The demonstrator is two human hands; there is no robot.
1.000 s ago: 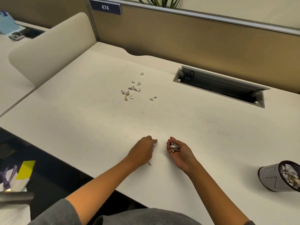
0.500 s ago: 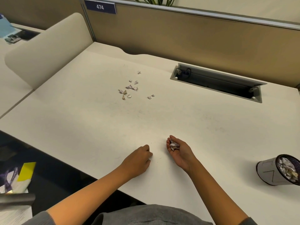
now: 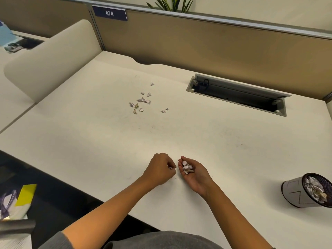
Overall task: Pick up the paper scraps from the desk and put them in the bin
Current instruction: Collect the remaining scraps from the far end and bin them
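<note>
Several small crumpled paper scraps [image 3: 143, 102] lie scattered on the white desk [image 3: 89, 141], far ahead of both hands. My right hand [image 3: 193, 172] lies palm up near the desk's front edge, cupping a small pile of collected scraps [image 3: 186, 168]. My left hand [image 3: 159, 168] is just left of it, fingers curled, pinching a small scrap [image 3: 171, 167] at its fingertips next to the right palm. A grey mesh bin [image 3: 305, 191] lies tipped on its side at the right edge, with crumpled paper inside.
An open cable tray [image 3: 237, 94] is sunk into the desk at the back right. A tan partition [image 3: 215, 44] closes the back, and a beige curved divider [image 3: 48, 58] stands at the left. Papers and a yellow sheet [image 3: 25, 194] lie below the desk's left front edge.
My left hand picked a scrap off the desk near the front edge and has moved right toward the right palm. The right hand has stayed cupped with its scraps.
</note>
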